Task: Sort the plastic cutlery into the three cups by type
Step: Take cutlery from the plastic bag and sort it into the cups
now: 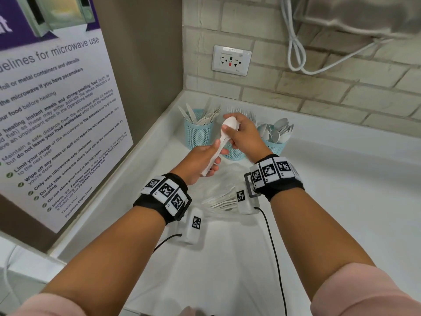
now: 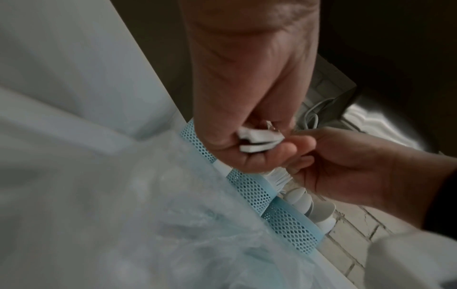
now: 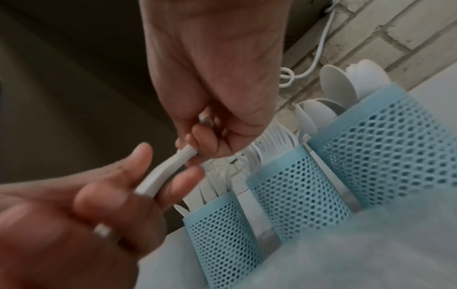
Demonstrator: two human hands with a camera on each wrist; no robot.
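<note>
Spoons [image 1: 219, 147] bridge both grips: left hand [image 1: 200, 161] clasps handles, right hand [image 1: 242, 133] pinches bowls

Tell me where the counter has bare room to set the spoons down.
Free: the counter right of the right hand, before the spoon cup. Crowded: the back corner with the knife cup, and the loose cutlery between the wrists.
</note>
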